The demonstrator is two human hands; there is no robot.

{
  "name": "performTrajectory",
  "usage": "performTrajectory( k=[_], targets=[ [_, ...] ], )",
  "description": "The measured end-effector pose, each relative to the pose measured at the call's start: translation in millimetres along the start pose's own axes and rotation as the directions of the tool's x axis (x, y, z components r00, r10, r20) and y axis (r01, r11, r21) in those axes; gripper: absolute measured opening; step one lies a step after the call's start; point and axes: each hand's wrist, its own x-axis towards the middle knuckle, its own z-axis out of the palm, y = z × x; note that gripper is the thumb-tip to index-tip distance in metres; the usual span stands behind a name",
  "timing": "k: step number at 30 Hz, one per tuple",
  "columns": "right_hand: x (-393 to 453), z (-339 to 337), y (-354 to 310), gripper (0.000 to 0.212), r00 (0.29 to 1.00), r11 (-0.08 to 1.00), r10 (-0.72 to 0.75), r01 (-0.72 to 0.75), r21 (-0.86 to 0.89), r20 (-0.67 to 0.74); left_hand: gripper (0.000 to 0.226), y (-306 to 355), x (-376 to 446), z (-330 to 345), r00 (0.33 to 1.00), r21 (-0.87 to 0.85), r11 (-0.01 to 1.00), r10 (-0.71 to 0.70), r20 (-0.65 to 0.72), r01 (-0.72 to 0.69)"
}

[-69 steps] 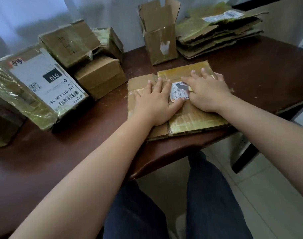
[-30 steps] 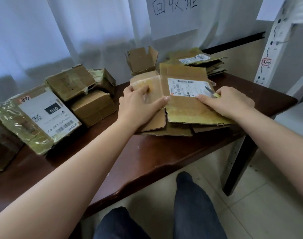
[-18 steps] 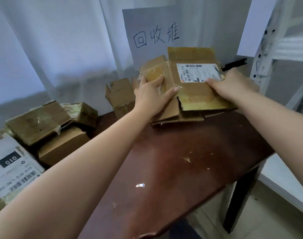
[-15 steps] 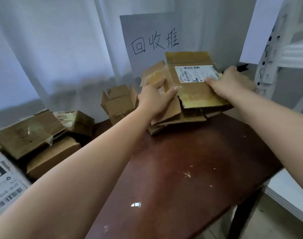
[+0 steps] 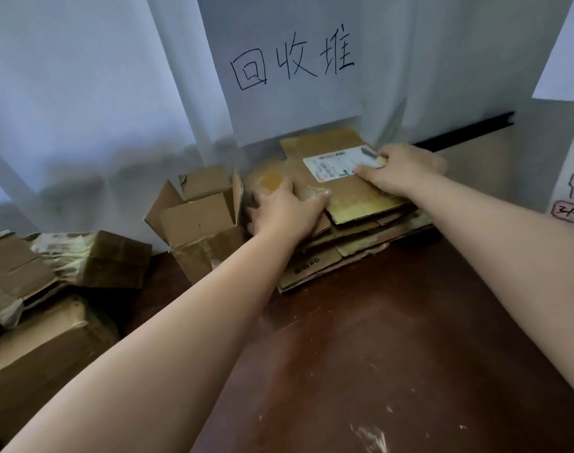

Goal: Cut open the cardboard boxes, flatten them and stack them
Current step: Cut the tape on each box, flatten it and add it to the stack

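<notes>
A flattened cardboard box [image 5: 354, 194] with a white shipping label lies on top of the stack of flattened boxes [image 5: 315, 266] at the back of the brown table [image 5: 377, 354]. My left hand [image 5: 285, 214] grips its left side, thumb lying across the top. My right hand [image 5: 400, 171] pinches its right edge, thumb on the label. A small dark and yellow thing shows at my right fingertips; I cannot tell what it is.
An opened box [image 5: 200, 227] stands upright just left of the stack. Taped boxes [image 5: 115, 259] lie piled at the far left, a larger one [image 5: 34, 348] nearer me. A handwritten paper sign [image 5: 295, 67] hangs on the curtain behind; a white shelf post [image 5: 573, 178] stands at right.
Both hands lifted the flattened box from the table's front edge, carried it to the back, and lowered it onto the stack under the sign. My view moved forward with it.
</notes>
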Motion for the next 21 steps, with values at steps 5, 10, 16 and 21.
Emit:
performTrajectory(
  k=[5, 10, 16, 21],
  targets=[
    [-6, 29, -2, 0.065, 0.981, 0.982, -0.154, 0.164, -0.090, 0.116, 0.072, -7, 8, 20, 0.996, 0.248, 0.969, -0.008, 0.085, -0.014],
    [0, 43, 0, 0.063, 0.962, 0.958, -0.160, 0.206, -0.201, 0.222, 0.058, -10, 24, 29, 0.956, 0.377, 0.903, 0.103, 0.276, -0.206],
    [8, 56, 3, 0.060, 0.972, 0.957, -0.151, 0.189, -0.221, 0.179, 0.073, -31, 39, 42, 0.947, 0.371, 0.910, 0.061, 0.317, -0.183],
    [8, 57, 2, 0.059, 0.973, 0.956, -0.153, 0.190, -0.225, 0.174, 0.103, -36, 39, 44, 0.955, 0.367, 0.911, 0.081, 0.285, -0.187]
  ],
)
